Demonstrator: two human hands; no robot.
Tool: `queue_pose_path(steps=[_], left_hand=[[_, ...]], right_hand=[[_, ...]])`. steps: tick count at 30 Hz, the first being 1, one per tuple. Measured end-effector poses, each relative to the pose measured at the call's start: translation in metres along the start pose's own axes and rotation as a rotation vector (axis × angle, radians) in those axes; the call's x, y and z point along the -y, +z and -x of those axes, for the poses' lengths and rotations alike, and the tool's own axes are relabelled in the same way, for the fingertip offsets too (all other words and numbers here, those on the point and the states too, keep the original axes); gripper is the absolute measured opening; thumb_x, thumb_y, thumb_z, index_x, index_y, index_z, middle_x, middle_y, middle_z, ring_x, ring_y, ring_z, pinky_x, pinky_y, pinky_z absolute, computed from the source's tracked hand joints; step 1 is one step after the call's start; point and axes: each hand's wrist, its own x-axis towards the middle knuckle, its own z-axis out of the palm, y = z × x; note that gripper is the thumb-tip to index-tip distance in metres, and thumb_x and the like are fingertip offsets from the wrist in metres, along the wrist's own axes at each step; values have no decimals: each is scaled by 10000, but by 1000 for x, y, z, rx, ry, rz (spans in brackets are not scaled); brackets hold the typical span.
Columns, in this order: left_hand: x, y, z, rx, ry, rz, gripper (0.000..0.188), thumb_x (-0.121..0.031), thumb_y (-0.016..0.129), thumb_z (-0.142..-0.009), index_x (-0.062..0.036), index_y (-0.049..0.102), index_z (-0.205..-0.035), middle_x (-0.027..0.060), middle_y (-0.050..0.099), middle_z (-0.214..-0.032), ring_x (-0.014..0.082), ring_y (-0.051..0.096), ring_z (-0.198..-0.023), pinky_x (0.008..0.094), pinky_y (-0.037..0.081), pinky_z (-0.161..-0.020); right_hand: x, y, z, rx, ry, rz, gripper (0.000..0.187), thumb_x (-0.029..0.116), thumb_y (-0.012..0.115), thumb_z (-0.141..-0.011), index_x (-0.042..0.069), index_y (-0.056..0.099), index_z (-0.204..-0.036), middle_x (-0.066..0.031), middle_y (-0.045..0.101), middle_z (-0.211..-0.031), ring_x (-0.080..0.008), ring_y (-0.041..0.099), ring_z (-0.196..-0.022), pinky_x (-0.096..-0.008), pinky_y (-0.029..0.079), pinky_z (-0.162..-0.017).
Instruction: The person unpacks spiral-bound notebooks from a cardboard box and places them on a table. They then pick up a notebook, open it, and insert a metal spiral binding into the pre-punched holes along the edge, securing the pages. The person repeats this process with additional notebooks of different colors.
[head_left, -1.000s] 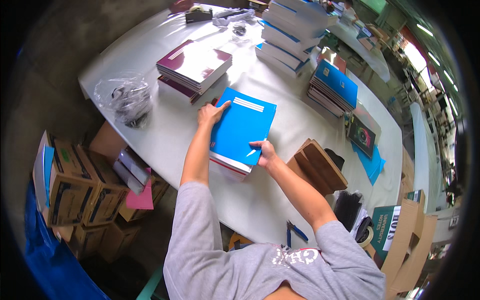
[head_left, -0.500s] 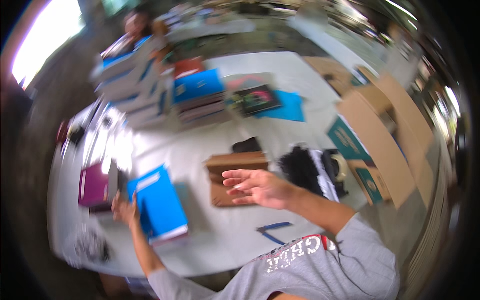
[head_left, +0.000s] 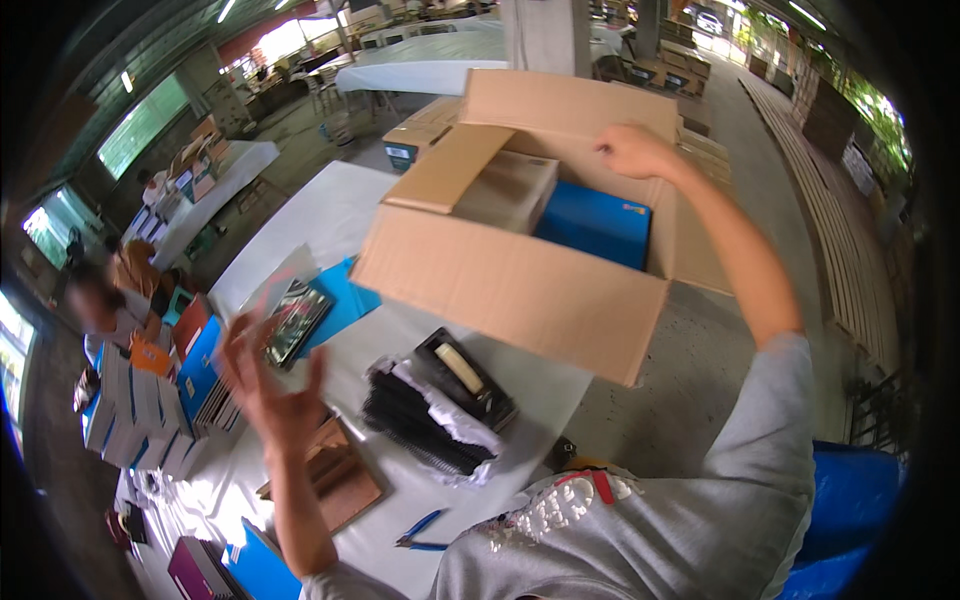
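Observation:
My right hand (head_left: 640, 152) is raised at the back flap of a large open cardboard carton (head_left: 510, 290). Its fingers are curled and the palm is hidden, so I cannot make out whether anything is in it. A blue-covered book or binder (head_left: 595, 222) lies inside the carton beside a pale box-like block (head_left: 510, 190). My left hand (head_left: 272, 385), smeared by motion, hangs over the table with its fingers spread and nothing in it. Below it is a brown cardboard piece (head_left: 340, 475). Black comb-like strips (head_left: 425, 415) lie bundled in white wrapping to its right.
Blue-handled pliers (head_left: 425, 530) rest near the table's front edge. A black tray (head_left: 465, 375), a dark booklet (head_left: 297, 322) and blue sheets (head_left: 345, 290) lie beyond. Stacked books (head_left: 140, 415) stand at left, with a person (head_left: 130, 310) behind them. Blue and maroon books (head_left: 250, 560) are at lower left.
The view has swung right, bringing the carton to the middle. My right hand has gone from above the table to the carton. My left hand has lifted away from beside the blue book.

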Motion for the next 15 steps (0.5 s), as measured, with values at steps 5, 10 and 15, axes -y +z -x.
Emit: queue_pose_path(steps=[5,10,15], left_hand=[[-157,91,-61,599,294,634,819,-318,840,-528,-101,487,-1235,140,418,-1256,341,397,-1187,464,361,-958],[-221,168,-65,667,674,518,935,-398,837,-440,-120,467,-1252,103,489,-1173,287,467,-1124,435,376,-922],[-222,185,-38,828,521,433,748,-376,813,-430,-120,555,-1084,23,586,-869,200,584,-854,324,410,-746]], right_hand=[[-37,87,-58,584,156,126,552,489,621,-730,-5,657,-975,-201,640,-985,-332,608,-931,-410,478,-798],[-89,145,-75,699,187,-82,880,740,466,-728,-50,606,-1089,-255,566,-1150,-387,538,-1072,-448,425,-903],[-80,161,-72,728,251,-226,980,802,423,-700,-84,594,-1082,-273,554,-1153,-393,527,-1083,-441,418,-916]])
